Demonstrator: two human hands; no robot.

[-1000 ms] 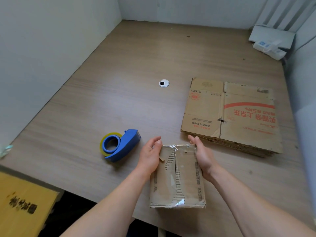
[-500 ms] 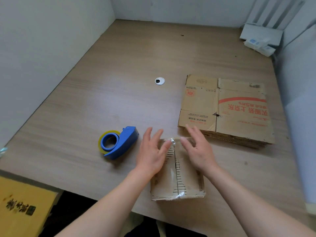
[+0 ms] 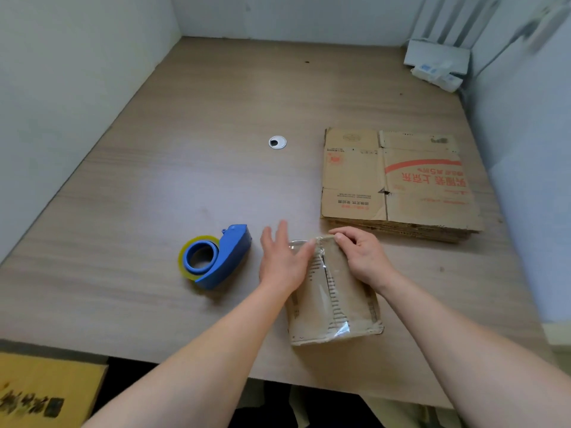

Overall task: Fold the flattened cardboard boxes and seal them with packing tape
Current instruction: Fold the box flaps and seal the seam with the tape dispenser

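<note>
Taped box [image 3: 336, 301] at the table [image 3: 148, 211] front edge.
Left hand [image 3: 282, 262] rests flat on top, released; right hand [image 3: 361, 257] grips the far rim; tape dispenser [image 3: 217, 257] near.

From where I stand both arms are bare: the left forearm [image 3: 197, 350] and the right forearm [image 3: 457, 341] are uncovered right down to the left hand [image 3: 282, 264] and the right hand [image 3: 363, 261]. Near, low between the arms, a patch of pale beige cloth [image 3: 401, 412] shows, too blurred to tell whether it is trousers.
</note>
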